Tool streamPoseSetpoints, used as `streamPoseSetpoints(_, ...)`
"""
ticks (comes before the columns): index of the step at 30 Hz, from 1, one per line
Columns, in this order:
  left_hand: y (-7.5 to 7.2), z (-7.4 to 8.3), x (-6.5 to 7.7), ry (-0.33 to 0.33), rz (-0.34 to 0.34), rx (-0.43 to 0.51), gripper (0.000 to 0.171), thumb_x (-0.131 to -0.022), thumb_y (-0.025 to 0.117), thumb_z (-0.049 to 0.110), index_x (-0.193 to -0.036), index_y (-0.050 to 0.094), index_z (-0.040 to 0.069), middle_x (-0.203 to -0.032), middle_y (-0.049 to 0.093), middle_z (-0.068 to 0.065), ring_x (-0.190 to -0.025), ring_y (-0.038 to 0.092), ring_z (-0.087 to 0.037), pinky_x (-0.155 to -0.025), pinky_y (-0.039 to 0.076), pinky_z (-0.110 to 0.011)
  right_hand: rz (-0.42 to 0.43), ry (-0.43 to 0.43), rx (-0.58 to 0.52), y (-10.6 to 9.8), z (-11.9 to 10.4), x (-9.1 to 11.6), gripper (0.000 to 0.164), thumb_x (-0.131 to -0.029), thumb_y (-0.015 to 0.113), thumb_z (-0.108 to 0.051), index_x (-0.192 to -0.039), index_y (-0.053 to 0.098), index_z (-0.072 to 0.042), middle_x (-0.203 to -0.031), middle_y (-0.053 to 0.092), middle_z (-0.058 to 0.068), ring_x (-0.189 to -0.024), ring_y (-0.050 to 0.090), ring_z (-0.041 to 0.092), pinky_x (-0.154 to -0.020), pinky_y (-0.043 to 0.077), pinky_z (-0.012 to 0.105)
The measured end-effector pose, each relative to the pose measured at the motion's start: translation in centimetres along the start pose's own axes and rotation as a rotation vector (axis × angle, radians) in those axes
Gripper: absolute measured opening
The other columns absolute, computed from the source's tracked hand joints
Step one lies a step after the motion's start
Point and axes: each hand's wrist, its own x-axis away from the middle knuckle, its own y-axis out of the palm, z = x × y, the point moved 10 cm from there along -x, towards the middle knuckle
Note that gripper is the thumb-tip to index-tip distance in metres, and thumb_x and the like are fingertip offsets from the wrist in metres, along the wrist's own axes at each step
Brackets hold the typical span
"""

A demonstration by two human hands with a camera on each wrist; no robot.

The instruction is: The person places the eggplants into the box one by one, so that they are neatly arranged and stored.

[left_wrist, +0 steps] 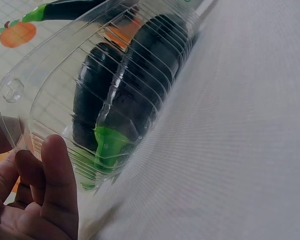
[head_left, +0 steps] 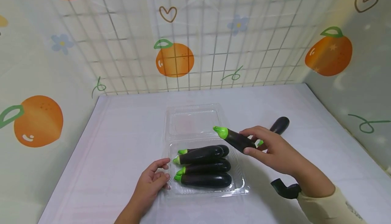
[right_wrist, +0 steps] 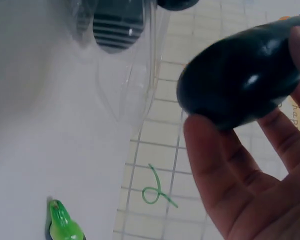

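My right hand (head_left: 268, 147) grips a dark eggplant (head_left: 238, 140) by its rounded end, its green cap pointing left over the clear plastic clamshell box (head_left: 239, 185). In the right wrist view, the thumb and fingers hold the glossy eggplant (right_wrist: 240, 75) from its sides. Several eggplants (head_left: 203, 180) lie side by side in the box, green caps to the left. At the box's left edge is my left hand (head_left: 151, 183). The left wrist view shows its fingers (left_wrist: 60, 175) pinching the clear rim (left_wrist: 10, 90). Through the ribbed wall, eggplants (left_wrist: 145, 75) show.
The box's lid (head_left: 192, 120) lies folded open behind it. Another eggplant (head_left: 280, 125) rests on the white table (head_left: 128, 125) to the right, partly hidden by my right hand. Printed cloth walls (head_left: 134, 47) stand around the table. A black curved piece (head_left: 285, 188) sits at my right wrist.
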Motion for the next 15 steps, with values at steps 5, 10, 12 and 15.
streamPoseSetpoints(5, 0.0, 0.1, 0.0, 0.014, -0.001, -0.006, 0.046, -0.093, 0.062, -0.004, -0.138, 0.056, 0.002, -0.119, 0.047, -0.016, -0.069, 0.056, -0.010, -0.066, 0.058, -0.021, -0.032, -0.025, -0.038, 0.7, -0.7, 0.2, 0.043, -0.093, 0.075, -0.025, -0.132, 0.060, -0.028, -0.122, 0.065, -0.007, -0.098, 0.058, 0.012, -0.072, 0.058, 0.026)
streamPoseSetpoints(10, 0.0, 0.0, 0.0, 0.029, -0.006, -0.009, 0.046, -0.093, 0.061, -0.005, -0.138, 0.055, 0.000, -0.117, 0.047, -0.015, -0.068, 0.056, -0.009, -0.066, 0.058, -0.022, -0.062, -0.060, -0.081, 1.4, -1.6, 0.2, 0.043, -0.093, 0.075, -0.025, -0.132, 0.059, -0.028, -0.123, 0.065, -0.008, -0.100, 0.058, 0.013, -0.073, 0.060, 0.026)
streamPoseSetpoints(12, 0.0, 0.0, 0.0, 0.030, -0.007, -0.011, 0.046, -0.093, 0.061, -0.004, -0.138, 0.056, 0.001, -0.117, 0.047, -0.015, -0.068, 0.056, -0.009, -0.066, 0.058, -0.022, -0.075, -0.070, -0.092, 1.7, -2.0, 0.2, 0.042, -0.093, 0.074, -0.027, -0.132, 0.060, -0.028, -0.122, 0.065, -0.008, -0.100, 0.059, 0.012, -0.073, 0.060, 0.026)
streamPoseSetpoints(15, 0.0, 0.0, 0.0, 0.025, -0.006, -0.011, 0.046, -0.093, 0.062, -0.003, -0.138, 0.056, 0.001, -0.118, 0.047, -0.016, -0.069, 0.056, -0.009, -0.066, 0.058, -0.022, -0.103, -0.083, -0.108, 2.4, -2.6, 0.2, 0.041, -0.093, 0.074, -0.029, -0.132, 0.060, -0.028, -0.121, 0.065, -0.010, -0.099, 0.059, 0.010, -0.073, 0.061, 0.026)
